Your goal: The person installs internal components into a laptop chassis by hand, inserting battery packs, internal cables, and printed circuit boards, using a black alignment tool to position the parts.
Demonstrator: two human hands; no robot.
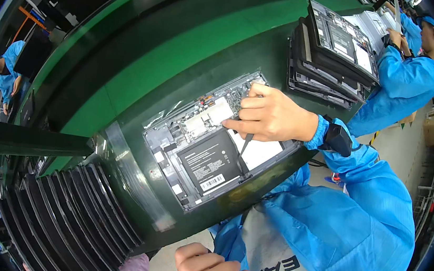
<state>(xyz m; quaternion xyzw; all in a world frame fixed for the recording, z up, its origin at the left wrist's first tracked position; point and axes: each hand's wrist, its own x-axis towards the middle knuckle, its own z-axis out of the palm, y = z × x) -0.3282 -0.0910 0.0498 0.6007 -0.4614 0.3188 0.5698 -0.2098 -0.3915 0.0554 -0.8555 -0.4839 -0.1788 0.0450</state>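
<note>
An opened laptop base [161, 136] lies at a slant on the dark green bench, its insides facing up. Inside it are a black battery [209, 158] with a printed label, a green circuit board and a white panel. My right hand [264, 114] is over the base, beside the circuit board, with its fingers bent together. From beneath those fingers a slim dark tool [246, 146] slants down across the white panel; its exact kind is unclear. My left hand [211, 270] is closed near the lower edge, off the bench and apart from the laptop. Whatever its fingers hold, if anything, is hidden.
Several dark flat panels [78, 219] stand in a row at lower left. A stack of opened laptop bases [337, 47] sits at the far right, near a co-worker's blue sleeve [411, 76]. Clear tape [136, 174] crosses the bench left of the laptop. Another person [9, 71] is at far left.
</note>
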